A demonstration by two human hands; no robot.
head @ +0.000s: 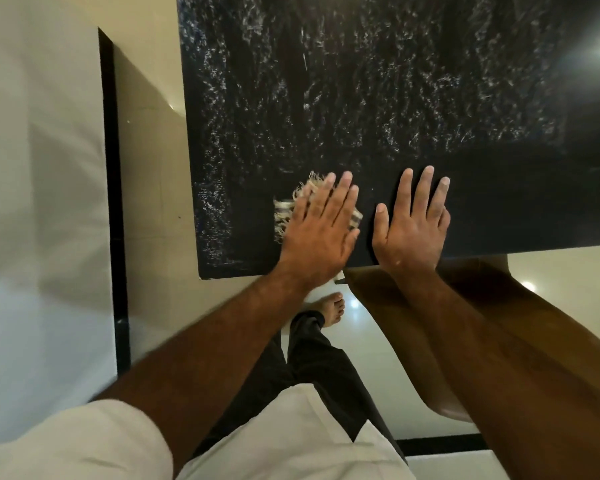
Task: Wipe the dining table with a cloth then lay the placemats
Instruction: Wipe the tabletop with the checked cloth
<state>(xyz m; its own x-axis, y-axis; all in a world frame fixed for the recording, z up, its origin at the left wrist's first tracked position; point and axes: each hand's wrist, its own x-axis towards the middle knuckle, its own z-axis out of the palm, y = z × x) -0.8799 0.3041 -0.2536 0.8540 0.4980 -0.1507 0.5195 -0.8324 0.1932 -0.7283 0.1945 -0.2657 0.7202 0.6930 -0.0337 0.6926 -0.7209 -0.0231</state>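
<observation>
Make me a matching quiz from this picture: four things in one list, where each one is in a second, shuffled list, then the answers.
Column one:
1. left hand
2. right hand
3. cloth
4. bare foot

Column two:
A. lying flat on the bare dark table
B. on the pale floor, below the table's near edge
C. pressing flat on the cloth
D. mostly covered by a hand, frayed edge showing

Pairs: 1-C, 2-A, 3-D, 4-B
</observation>
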